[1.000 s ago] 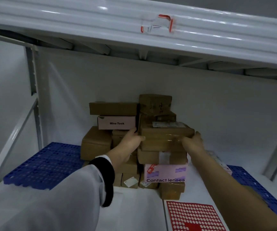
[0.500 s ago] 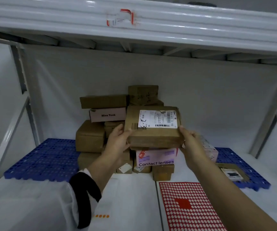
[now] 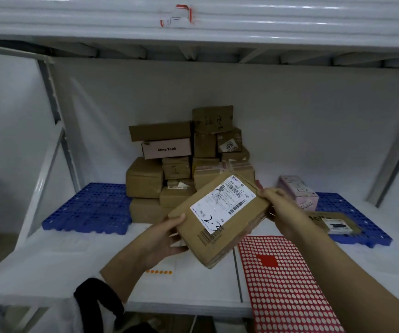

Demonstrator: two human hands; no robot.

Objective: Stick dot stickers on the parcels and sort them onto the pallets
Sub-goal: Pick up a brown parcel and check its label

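The left hand [image 3: 167, 239] and right hand [image 3: 277, 207] are gripping the brown cardboard parcel [image 3: 217, 219], ideally holding it label-up near the red sticker sheet [image 3: 285, 284]

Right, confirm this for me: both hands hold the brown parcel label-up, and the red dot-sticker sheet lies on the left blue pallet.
Not quite: the head view shows the red dot-sticker sheet lying on the white shelf board, in front of the right blue pallet, not on the left blue pallet. The rest holds: the left hand and right hand hold the brown parcel label-up.
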